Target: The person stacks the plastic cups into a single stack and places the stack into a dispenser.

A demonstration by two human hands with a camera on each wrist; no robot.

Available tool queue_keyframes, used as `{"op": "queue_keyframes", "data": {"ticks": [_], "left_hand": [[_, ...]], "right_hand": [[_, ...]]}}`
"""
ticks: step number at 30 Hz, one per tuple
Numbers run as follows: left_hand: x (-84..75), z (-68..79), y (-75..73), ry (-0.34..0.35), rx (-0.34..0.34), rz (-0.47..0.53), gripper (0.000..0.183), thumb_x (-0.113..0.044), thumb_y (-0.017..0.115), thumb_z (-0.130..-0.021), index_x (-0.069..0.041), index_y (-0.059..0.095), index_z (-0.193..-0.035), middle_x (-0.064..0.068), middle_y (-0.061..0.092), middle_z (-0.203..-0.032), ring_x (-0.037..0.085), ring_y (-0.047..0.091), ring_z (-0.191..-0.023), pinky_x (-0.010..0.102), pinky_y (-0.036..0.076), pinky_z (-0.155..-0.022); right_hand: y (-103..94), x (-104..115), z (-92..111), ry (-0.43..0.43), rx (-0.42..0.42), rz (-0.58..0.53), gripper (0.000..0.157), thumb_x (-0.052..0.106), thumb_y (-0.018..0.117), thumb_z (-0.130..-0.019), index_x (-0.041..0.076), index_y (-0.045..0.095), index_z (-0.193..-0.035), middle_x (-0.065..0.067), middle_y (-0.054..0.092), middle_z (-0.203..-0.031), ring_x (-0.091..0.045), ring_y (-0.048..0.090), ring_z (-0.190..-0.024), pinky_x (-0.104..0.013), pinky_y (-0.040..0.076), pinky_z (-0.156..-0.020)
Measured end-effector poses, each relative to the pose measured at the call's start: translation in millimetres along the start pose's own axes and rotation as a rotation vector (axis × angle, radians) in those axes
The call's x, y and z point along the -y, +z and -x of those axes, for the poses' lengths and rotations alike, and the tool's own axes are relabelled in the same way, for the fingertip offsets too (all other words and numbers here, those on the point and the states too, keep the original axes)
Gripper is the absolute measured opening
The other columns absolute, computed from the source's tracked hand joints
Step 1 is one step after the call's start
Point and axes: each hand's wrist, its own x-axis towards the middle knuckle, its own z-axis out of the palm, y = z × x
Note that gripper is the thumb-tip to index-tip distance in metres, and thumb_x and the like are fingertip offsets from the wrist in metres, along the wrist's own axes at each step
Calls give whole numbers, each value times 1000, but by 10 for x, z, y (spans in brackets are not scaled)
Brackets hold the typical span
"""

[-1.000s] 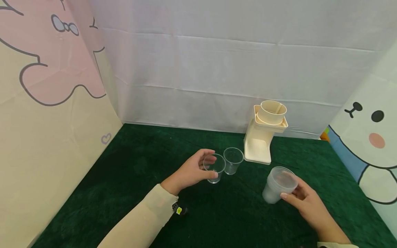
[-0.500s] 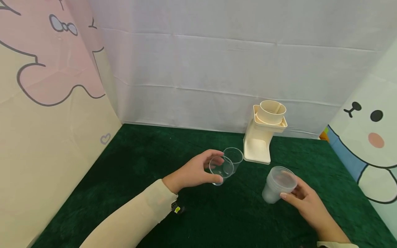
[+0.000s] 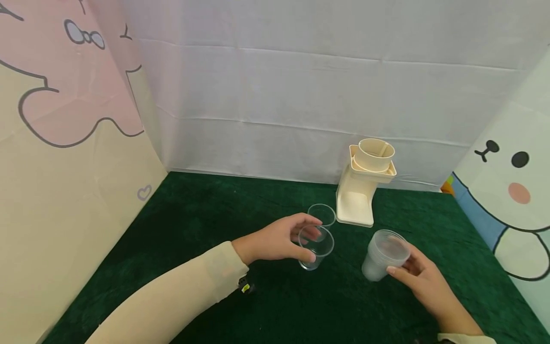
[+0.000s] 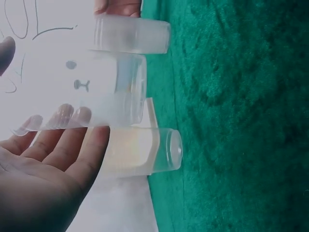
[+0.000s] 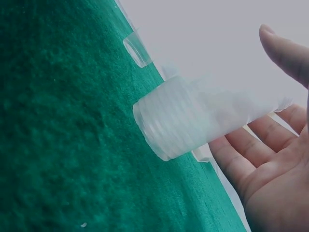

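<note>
Across the side hangings, the markings were drawings: a purple heart outline (image 3: 144,192) and a pink figure (image 3: 77,91) to the left, a white animal's face (image 3: 507,167) to the right. Over the green cloth (image 3: 206,220), the left hand (image 3: 277,241) was curled round a clear cup (image 3: 322,248), thumb at the near side and fingers behind, spread as wide as the cup. The right hand (image 3: 423,279) gripped a stack of nested cups (image 3: 380,258), thumb at the near rim. Another clear cup (image 3: 325,216) stood just beyond the left hand's one, near the foot of a cream stand (image 3: 354,205). The left wrist view showed the animal's eye and muzzle through the held cup's wall. Only from the right wrist did ridges show plainly round the stack's lower end.
</note>
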Motion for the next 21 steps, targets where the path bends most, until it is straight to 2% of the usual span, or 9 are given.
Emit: {"op": "queue_keyframes", "data": {"ticks": [4, 10, 14, 21], "left_hand": [[-46, -19, 27, 10, -2, 47, 62, -22, 75, -80, -23, 43, -133, 4, 55, -126, 17, 52, -117, 41, 42, -96], [-89, -44, 116, 43, -73, 90, 60, -20, 75, -81, -19, 44, -133, -2, 57, -122, 17, 54, -114, 37, 44, -94], [-89, -81, 161, 57, -103, 94, 61, -23, 75, -81, -21, 44, -133, -3, 57, -123, 16, 55, -113, 33, 46, -92], [-201, -161, 216, 92, -139, 55, 63, -28, 76, -80, -26, 43, -133, -3, 57, -124, 10, 55, -111, 29, 45, -92]], "right_hand": [[1, 10, 3, 10, 3, 3, 62, 27, 59, -94, 12, 29, -145, -13, 44, -133, -5, 55, -103, -24, 50, -78], [13, 34, 8, 50, -3, -8, 65, 31, 60, -93, 12, 27, -146, -13, 43, -134, -4, 54, -103, -25, 50, -78], [15, 34, 9, 64, -7, -13, 67, 33, 60, -92, 12, 26, -146, -14, 43, -134, -4, 54, -104, -26, 50, -79], [14, 14, 4, 11, -12, -7, 63, 28, 60, -93, 13, 28, -146, -13, 44, -133, -5, 56, -103, -25, 50, -78]]}}
